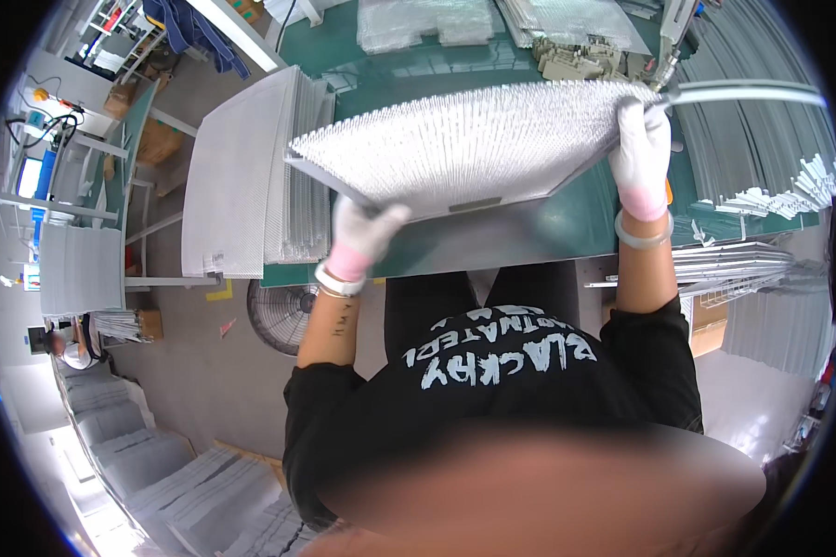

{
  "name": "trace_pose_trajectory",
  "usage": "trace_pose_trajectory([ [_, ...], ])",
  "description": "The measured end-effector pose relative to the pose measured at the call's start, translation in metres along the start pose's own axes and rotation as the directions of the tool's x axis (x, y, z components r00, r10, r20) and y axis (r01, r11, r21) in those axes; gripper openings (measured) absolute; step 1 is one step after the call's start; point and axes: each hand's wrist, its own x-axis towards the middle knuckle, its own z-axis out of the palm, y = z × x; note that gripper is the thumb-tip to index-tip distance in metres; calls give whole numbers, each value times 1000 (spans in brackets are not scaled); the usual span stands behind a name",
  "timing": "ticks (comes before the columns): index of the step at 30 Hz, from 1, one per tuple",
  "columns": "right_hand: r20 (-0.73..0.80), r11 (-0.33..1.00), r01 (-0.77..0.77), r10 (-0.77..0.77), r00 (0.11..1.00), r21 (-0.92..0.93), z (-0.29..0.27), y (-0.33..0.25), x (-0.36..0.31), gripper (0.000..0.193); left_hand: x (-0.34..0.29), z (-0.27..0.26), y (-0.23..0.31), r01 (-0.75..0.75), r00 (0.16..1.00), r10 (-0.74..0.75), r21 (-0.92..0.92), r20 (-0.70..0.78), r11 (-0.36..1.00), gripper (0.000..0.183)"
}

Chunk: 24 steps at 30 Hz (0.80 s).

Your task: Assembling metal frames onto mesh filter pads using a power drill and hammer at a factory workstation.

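Observation:
Over the green worktable I hold up a white pleated filter panel, tilted, with its closely packed folds facing up. Grey frame strips run along its side and lower edges. At the lower left corner my left hand, in a white and pink glove, is closed round the grey frame edge; it is slightly blurred. My right hand, gloved the same way, grips the right end near the upper corner. Behind its fingertips a long pale strip reaches to the right; whether that hand touches it I cannot tell.
A stack of white mesh-like sheets stands on the table's left. Many long grey strips lie at the right. At the back are a metal fixture and clear plastic-wrapped packs. A floor fan is below the table edge.

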Motion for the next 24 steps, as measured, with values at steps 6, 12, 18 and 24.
trace_pose_trajectory([
  [6,12,998,-12,12,1000,-58,3,-5,15,28,41,11,69,-266,941,303,223,-152,938,10],
  [12,100,1000,-6,7,995,-10,-6,-8,-4,28,34,19,60,-457,842,465,99,-272,884,14],
  [18,65,995,100,-99,993,-17,12,-28,-11,17,30,19,47,-422,856,424,73,-295,904,25],
  [24,-6,992,49,-50,999,-114,21,-22,3,21,-10,-1,-37,-68,980,181,722,-80,688,89],
])
